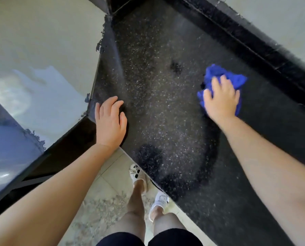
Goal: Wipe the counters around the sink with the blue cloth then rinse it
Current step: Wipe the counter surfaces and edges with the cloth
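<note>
A crumpled blue cloth (221, 75) lies on the black speckled counter (158, 96), near its raised black back edge. My right hand (221, 100) presses flat on top of the cloth, fingers spread over it. My left hand (111, 121) rests palm down on the counter's left front corner, fingers apart, holding nothing. No sink or tap is in view.
A raised black ledge (254, 45) runs along the back of the counter, with a pale wall behind it. A pale wall (41, 41) meets the counter's left end. Below the front edge are a tiled floor (102, 201) and my feet in white sandals.
</note>
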Available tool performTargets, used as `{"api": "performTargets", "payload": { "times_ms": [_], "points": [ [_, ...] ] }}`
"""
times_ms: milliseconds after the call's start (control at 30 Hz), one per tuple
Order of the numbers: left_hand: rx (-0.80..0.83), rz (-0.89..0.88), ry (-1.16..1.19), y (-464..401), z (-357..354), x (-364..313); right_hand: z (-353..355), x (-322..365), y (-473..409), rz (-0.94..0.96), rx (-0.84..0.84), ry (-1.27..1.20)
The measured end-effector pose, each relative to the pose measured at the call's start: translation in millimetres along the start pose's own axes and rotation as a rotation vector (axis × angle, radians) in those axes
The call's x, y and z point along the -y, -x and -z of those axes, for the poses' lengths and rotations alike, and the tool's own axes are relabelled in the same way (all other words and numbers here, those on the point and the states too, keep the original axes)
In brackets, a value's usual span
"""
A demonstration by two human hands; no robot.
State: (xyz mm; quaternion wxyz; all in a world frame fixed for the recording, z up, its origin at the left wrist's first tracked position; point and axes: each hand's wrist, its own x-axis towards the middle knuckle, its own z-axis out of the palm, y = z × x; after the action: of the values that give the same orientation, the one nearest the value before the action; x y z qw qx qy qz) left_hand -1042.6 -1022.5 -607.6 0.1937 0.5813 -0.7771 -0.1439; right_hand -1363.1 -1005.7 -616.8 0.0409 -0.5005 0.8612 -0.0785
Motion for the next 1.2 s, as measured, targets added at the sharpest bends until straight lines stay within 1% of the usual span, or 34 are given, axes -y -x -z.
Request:
{"api": "performTargets", "payload": {
  "times_ms": [67,133,200,267,300,333,367,433,467,533,600,633,667,700,800,833,867,900,967,1033,1100,1200],
  "points": [
    [0.006,-0.019,-0.015,25.7,-4.4,-5.0,-1.8,22.5,78.4,0.263,0.004,-0.004],
    [-0.012,0.018,-0.015,52.7,-10.8,-14.0,-3.5,34.6,171.1,0.494,0.074,-0.016],
    [-0.024,0.056,-0.005,74.9,-18.1,-25.3,3.8,29.8,233.7,0.706,0.173,-0.03],
    [-0.022,0.062,-0.002,89.6,-23.8,-37.3,10.6,4.3,249.8,0.926,0.246,0.021],
    [-0.018,0.058,-0.006,95.1,-25.4,-43.0,13.6,-13.9,243.3,1.004,0.266,0.039],
    [-0.011,0.056,-0.011,99.9,-26.4,-47.9,17.7,-32.7,232.9,1.035,0.289,0.046],
    [-0.001,0.061,-0.016,103.9,-26.6,-52.0,21.7,-51.2,220.3,1.02,0.281,0.058],
    [0.017,0.071,-0.029,110.1,-26.8,-56.4,24.9,-91.7,188.8,0.856,0.205,0.098],
    [0.023,0.07,-0.04,112.3,-26.7,-57.3,26.0,-110.0,172.3,0.719,0.161,0.111],
    [0.037,0.062,-0.065,113.4,-25.5,-57.8,29.1,-128.4,143.4,0.376,0.125,0.092],
    [0.062,0.066,-0.083,112.6,-23.8,-57.2,25.2,-115.2,136.2,0.026,0.086,0.029],
    [0.071,0.064,-0.09,112.4,-22.7,-56.9,23.9,-99.2,143.3,-0.087,0.072,-0.002],
    [0.077,0.06,-0.098,112.8,-21.5,-56.7,21.6,-82.4,158.2,-0.12,0.066,-0.013],
    [0.084,0.056,-0.105,113.1,-20.0,-56.7,17.6,-66.3,177.9,-0.064,0.055,-0.009],
    [0.135,0.066,-0.119,113.5,-15.7,-58.2,11.2,-34.8,238.5,0.275,0.069,0.009],
    [0.162,0.068,-0.12,112.8,-12.8,-59.3,11.2,-30.6,248.4,0.368,0.078,0.009],
    [0.188,0.064,-0.112,111.7,-8.8,-60.3,14.4,-26.8,249.4,0.421,0.086,0.001],
    [0.204,0.056,-0.083,110.6,-2.7,-61.2,18.2,-23.2,242.9,0.424,0.078,-0.011],
    [0.216,0.069,0.025,112.3,14.5,-58.7,28.4,-10.6,221.0,0.336,0.096,-0.069],
    [0.198,0.122,0.114,119.6,35.6,-50.8,38.2,7.8,199.6,0.262,0.165,-0.135],
    [0.163,0.171,0.141,130.4,57.1,-37.7,48.2,30.6,189.1,0.265,0.184,-0.171],
    [0.106,0.238,0.135,149.3,92.4,-12.3,59.9,72.2,190.1,0.344,0.251,-0.215]
  ]
}}
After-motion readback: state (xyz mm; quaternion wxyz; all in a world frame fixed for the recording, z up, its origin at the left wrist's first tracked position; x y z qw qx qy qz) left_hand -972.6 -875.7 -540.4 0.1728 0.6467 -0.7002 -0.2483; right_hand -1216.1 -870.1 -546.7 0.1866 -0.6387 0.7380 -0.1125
